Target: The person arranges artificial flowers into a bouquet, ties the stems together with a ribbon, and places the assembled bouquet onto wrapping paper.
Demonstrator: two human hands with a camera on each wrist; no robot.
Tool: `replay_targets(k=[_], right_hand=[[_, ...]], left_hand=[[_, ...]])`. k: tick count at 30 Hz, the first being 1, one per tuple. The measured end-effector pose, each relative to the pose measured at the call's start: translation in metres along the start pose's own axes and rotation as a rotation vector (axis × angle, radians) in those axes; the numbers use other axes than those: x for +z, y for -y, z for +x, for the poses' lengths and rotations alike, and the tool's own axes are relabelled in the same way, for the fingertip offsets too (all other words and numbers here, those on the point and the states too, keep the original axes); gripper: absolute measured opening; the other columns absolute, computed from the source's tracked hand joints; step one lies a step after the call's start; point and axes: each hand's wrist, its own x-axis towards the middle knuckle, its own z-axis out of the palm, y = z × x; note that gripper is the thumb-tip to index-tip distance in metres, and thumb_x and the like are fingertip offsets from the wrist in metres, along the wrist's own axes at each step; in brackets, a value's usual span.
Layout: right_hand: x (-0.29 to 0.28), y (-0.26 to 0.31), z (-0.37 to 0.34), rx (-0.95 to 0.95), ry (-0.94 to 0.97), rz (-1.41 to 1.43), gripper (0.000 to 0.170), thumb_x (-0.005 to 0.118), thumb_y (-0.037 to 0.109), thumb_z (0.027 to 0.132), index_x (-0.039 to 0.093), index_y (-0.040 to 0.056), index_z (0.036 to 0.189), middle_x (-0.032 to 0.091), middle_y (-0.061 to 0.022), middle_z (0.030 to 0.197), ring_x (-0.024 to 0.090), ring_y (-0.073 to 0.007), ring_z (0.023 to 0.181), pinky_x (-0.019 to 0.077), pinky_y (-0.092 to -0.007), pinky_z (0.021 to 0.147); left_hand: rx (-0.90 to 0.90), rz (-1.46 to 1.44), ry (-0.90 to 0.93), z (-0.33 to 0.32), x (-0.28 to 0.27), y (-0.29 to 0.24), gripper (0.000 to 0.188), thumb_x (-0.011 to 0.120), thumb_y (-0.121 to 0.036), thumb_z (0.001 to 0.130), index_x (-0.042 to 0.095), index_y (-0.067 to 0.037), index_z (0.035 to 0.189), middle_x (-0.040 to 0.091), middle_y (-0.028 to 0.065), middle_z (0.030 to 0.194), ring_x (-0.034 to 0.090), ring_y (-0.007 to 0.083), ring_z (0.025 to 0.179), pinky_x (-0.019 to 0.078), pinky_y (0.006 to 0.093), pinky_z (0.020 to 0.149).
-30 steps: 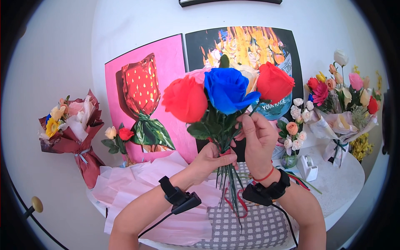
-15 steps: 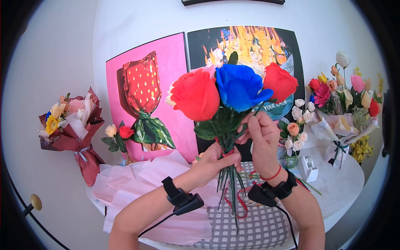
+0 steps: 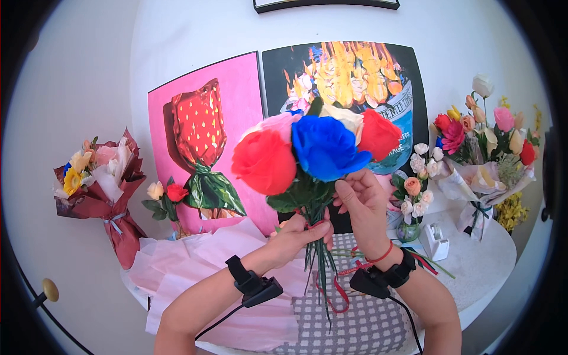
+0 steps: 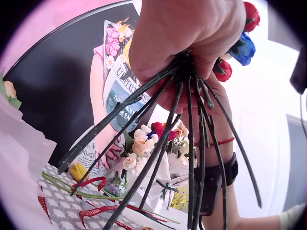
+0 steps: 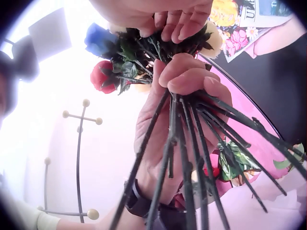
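My left hand grips a bunch of artificial roses by its dark green stems, which fan out below the fist. A bit of red shows at the grip. Above it, the blue rose faces me between a red rose and another red rose, with pink and cream blooms behind. My right hand is bent at the bunch's right side, just under the blooms. In the right wrist view its fingertips lie at the leaves and upper stems; whether they pinch one I cannot tell.
Pink wrapping paper covers the table's left, beside a grey checked cloth with red ribbon. A tape dispenser and small vase stand right. Wrapped bouquets flank two pictures.
The bunch swung slightly right, then came back left and lower in the head view. The right-hand red rose now sits closer to the blue one. The left hand keeps its grip.
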Motion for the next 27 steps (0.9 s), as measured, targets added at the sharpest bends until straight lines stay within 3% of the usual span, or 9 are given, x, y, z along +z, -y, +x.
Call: replay_targets(k=[4,7,9,11,13,21,24,26,27], right_hand=[[0.007,-0.009,0.0,-0.035,-0.077,0.032,0.019,0.058,0.009,0.083,0.047,-0.001,0.094,0.054,-0.0055,0.079,0.052,-0.0069,0.064,0.0424,-0.0184,0.055],[0.011,-0.004,-0.009,0.072,-0.025,0.16,0.017,0.056,0.007,0.083,0.047,-0.0004,0.095,0.052,-0.0064,0.081,0.053,-0.0078,0.06,0.0434,-0.0188,0.049],[0.009,-0.004,-0.013,-0.063,0.043,-0.049,0.013,0.055,0.006,0.083,0.047,-0.0002,0.092,0.051,-0.0066,0.08,0.052,-0.0076,0.055,0.0426,-0.0186,0.04],[0.012,-0.001,-0.012,-0.119,0.046,-0.058,0.01,0.055,0.005,0.083,0.048,-0.0004,0.089,0.05,-0.0057,0.071,0.051,-0.0071,0.046,0.0398,-0.0188,0.032],[0.013,0.012,-0.012,0.109,0.09,-0.009,0.006,0.05,0.004,0.085,0.046,-0.0013,0.085,0.053,-0.0063,0.063,0.052,-0.0118,0.041,0.0404,-0.0211,0.034],[0.012,0.015,-0.004,0.238,0.16,0.003,0.009,0.053,0.005,0.084,0.048,-0.0031,0.083,0.053,-0.0076,0.058,0.051,-0.0145,0.036,0.0399,-0.0229,0.03],[0.01,0.009,-0.005,0.263,0.172,0.046,0.013,0.055,0.006,0.083,0.046,-0.0022,0.089,0.056,-0.01,0.069,0.056,-0.013,0.045,0.0401,-0.0197,0.034],[0.009,-0.003,-0.009,0.09,0.046,-0.136,0.039,0.064,0.02,0.078,0.046,-0.0039,0.103,0.053,-0.0117,0.089,0.06,-0.0154,0.078,0.0494,-0.024,0.053],[0.009,-0.007,-0.013,0.091,0.047,-0.131,0.039,0.064,0.02,0.078,0.046,-0.0039,0.103,0.053,-0.0117,0.089,0.06,-0.0154,0.078,0.0494,-0.024,0.053]], left_hand=[[0.014,-0.064,0.043,-0.001,-0.005,0.003,0.021,0.05,-0.022,0.088,0.038,-0.008,0.098,0.045,0.0034,0.074,0.049,0.0168,0.074,0.0426,0.034,0.072],[0.038,-0.091,0.04,-0.002,-0.003,0.001,0.018,0.049,-0.022,0.089,0.04,-0.007,0.095,0.046,0.0032,0.073,0.05,0.0152,0.074,0.0423,0.0313,0.071],[0.051,-0.098,0.023,-0.003,-0.001,0.0,0.017,0.047,-0.022,0.09,0.042,-0.006,0.091,0.047,0.0029,0.072,0.051,0.014,0.074,0.0422,0.0288,0.071],[0.029,-0.041,-0.022,-0.005,0.001,0.0,0.027,0.044,-0.03,0.091,0.045,-0.005,0.083,0.047,0.0022,0.071,0.05,0.0137,0.073,0.0415,0.0274,0.07],[0.016,-0.039,-0.02,-0.004,-0.002,0.002,0.033,0.041,-0.034,0.092,0.046,-0.005,0.079,0.047,0.0021,0.07,0.05,0.0136,0.073,0.0414,0.027,0.07],[-0.041,0.054,-0.119,0.001,0.005,-0.004,0.046,0.033,-0.043,0.092,0.046,-0.005,0.069,0.046,0.0019,0.065,0.05,0.0133,0.069,0.0404,0.0256,0.067],[-0.03,0.013,-0.147,0.002,0.006,-0.005,0.047,0.033,-0.043,0.093,0.044,-0.006,0.066,0.045,0.0021,0.062,0.049,0.0132,0.066,0.0398,0.0253,0.065],[-0.026,-0.02,-0.298,0.003,0.005,-0.004,0.045,0.036,-0.046,0.091,0.051,-0.004,0.083,0.051,0.0025,0.078,0.051,0.0137,0.076,0.0413,0.0264,0.069],[-0.023,-0.035,-0.374,0.003,0.005,-0.005,0.047,0.038,-0.047,0.09,0.055,-0.003,0.092,0.053,0.0026,0.085,0.052,0.014,0.081,0.0421,0.027,0.072]])
